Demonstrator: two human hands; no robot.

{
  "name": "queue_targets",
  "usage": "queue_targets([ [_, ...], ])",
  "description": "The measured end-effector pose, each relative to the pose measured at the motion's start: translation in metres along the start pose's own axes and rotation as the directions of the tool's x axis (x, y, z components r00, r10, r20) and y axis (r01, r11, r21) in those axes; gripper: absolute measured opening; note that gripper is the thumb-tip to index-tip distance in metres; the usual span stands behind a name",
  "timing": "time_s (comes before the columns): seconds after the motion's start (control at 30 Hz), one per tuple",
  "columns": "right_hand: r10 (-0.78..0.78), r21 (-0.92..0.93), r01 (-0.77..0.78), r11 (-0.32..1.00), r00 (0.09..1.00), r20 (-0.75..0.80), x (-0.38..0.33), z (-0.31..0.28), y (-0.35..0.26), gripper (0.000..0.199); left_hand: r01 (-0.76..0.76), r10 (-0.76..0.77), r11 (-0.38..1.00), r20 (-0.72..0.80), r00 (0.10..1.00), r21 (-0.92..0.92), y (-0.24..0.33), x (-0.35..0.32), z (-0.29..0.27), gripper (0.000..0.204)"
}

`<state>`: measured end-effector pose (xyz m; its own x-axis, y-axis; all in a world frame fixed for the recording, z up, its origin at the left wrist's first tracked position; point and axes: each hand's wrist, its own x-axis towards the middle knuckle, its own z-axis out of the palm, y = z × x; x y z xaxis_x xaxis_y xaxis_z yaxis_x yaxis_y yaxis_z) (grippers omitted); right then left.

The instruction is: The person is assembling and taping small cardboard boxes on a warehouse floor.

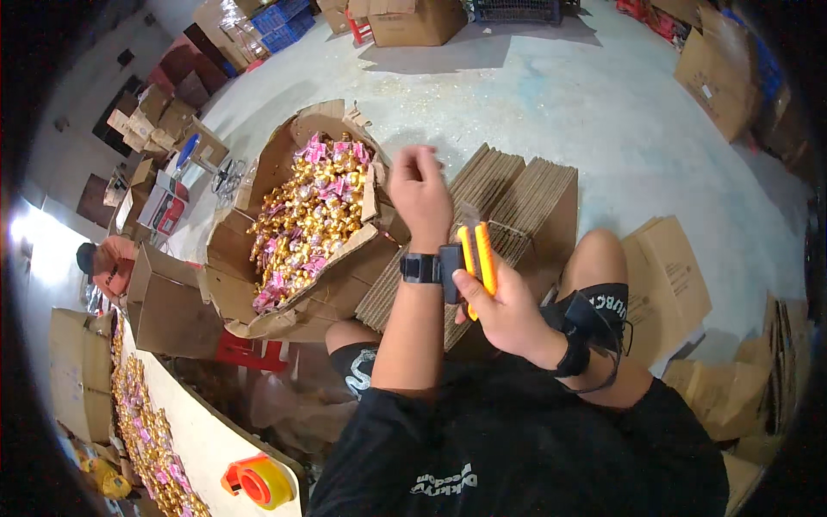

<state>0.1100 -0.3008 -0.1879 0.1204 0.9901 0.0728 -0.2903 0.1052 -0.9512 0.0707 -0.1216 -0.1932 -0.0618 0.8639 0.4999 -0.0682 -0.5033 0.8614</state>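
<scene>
Up front, the right hand point(508, 306) is closing around a yellow utility knife point(479, 258), fingers wrapping the handle while the tool is pointing away from the body and lying just beside the left wrist. The left hand point(419, 189) is lifting above it with its fingers curling loosely inward, back toward the camera; whether it is pinching anything I cannot tell. A black watch point(420, 268) is sitting on the left wrist, touching the knife's dark end. Beyond both hands, a stack of flattened cardboard point(517, 198) is lying on the concrete floor point(534, 95). To the left of the left hand, a torn open cardboard box point(233, 293) is tilting on its side, holding a heap of gold and pink wrapped sweets point(306, 220) that is filling most of its inside. Farther left and nearer the body, a pale table point(202, 439) is carrying a long spread of the same sweets point(142, 431), with an orange tape dispenser point(258, 482) resting near its edge.
</scene>
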Motion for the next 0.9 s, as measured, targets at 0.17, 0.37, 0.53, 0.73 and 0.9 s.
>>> queue_targets([
  [0.17, -0.119, -0.172, 0.123, 0.977, 0.992, 0.034, -0.005, 0.016, -0.01, 0.044, -0.45, 0.189, 0.69, 0.459, 0.868, 0.567, -0.031, -0.032, 0.011, 0.01],
  [0.37, 0.187, -0.141, -0.162, 0.977, 0.964, 0.187, 0.007, -0.006, 0.009, 0.03, -0.424, -0.221, 0.644, 0.686, 0.693, 0.636, -0.062, -0.051, 0.002, 0.019],
  [0.53, 0.269, 0.069, -0.263, 0.962, 0.957, -0.112, 0.003, -0.068, -0.007, 0.035, 0.635, -0.634, 0.762, 0.342, 0.694, 0.124, -0.055, -0.043, -0.06, 0.023],
  [0.73, 0.421, -0.372, -0.511, 0.775, 0.856, -0.301, -0.005, -0.178, 0.052, 0.033, -0.343, -0.251, 0.752, 0.726, 0.64, 0.563, -0.073, -0.089, -0.082, 0.028],
  [0.9, 0.323, -0.136, -0.373, 0.918, 0.9, -0.293, 0.0, -0.191, 0.136, 0.032, -0.474, -0.068, 0.784, 0.814, 0.577, 0.402, -0.123, -0.107, -0.04, 0.039],
])
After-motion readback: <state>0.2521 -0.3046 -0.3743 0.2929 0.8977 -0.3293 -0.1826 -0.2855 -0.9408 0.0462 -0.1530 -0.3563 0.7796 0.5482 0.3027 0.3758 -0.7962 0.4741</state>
